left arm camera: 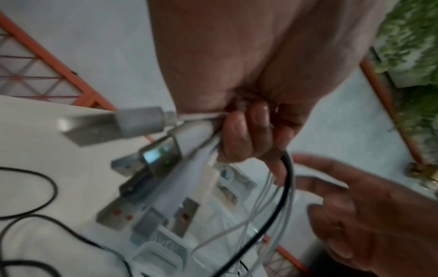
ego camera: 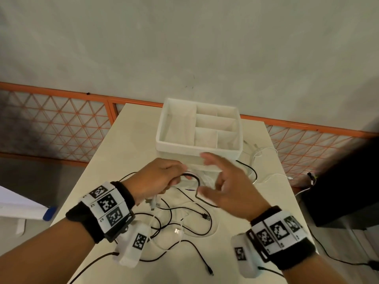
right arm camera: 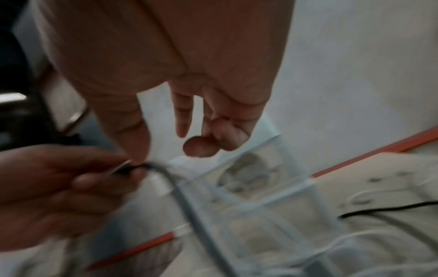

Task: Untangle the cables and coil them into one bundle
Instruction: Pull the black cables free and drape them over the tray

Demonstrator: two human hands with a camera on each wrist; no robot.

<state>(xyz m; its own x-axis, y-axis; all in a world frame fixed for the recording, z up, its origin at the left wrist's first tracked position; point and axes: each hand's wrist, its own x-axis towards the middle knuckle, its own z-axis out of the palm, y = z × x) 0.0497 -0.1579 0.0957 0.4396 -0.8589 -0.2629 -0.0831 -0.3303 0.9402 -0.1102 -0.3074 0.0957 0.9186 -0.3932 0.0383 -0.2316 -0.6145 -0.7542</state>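
Note:
Black and white cables (ego camera: 184, 224) lie tangled on the white table (ego camera: 131, 128). My left hand (ego camera: 160, 177) is curled round a bunch of them above the table. In the left wrist view its fingers (left arm camera: 244, 136) clamp several white cables and one black cable (left arm camera: 282, 196), and several USB plugs (left arm camera: 132, 127) stick out of the fist. My right hand (ego camera: 221, 181) hovers just to the right with spread fingers and holds nothing. The right wrist view is blurred; it shows the right hand's fingers (right arm camera: 184, 116) loose and the left hand (right arm camera: 71, 187) with the black cable (right arm camera: 184, 196).
A white divided organiser box (ego camera: 196, 144) stands just beyond the hands. More white and black cables (ego camera: 264, 160) trail at the table's right, some over the edge. A dark object (ego camera: 344, 191) sits right of the table, an orange lattice rail (ego camera: 61, 124) behind.

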